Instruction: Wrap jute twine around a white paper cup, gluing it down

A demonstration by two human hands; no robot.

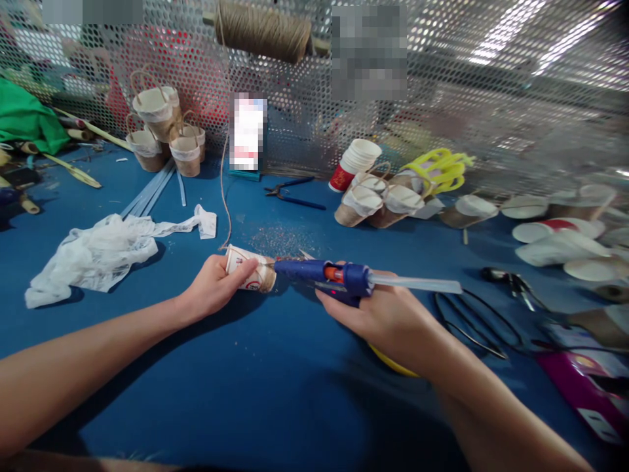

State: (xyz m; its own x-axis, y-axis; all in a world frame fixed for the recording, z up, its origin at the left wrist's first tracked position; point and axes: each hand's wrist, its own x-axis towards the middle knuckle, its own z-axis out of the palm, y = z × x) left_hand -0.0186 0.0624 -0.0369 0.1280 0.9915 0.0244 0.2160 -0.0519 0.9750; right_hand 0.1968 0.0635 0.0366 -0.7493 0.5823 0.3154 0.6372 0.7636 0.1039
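My left hand (216,285) is closed around a paper cup (248,269) lying on its side on the blue table (246,387), its bottom end wound with jute twine. My right hand (388,318) grips a blue glue gun (334,276) with a clear glue stick (417,284) sticking out of its back. The gun's nozzle touches the twine-wrapped end of the cup. A strand of twine (225,190) runs up from the cup to a spool (265,29) hung on the perforated metal screen.
Crumpled white plastic (98,252) lies at left beside spare glue sticks (150,190). Twine-wrapped cup baskets (162,131) stand at the back left, more cups (373,190) at the back right. Pliers (289,193), scissors (515,285) and black cable (472,321) lie nearby.
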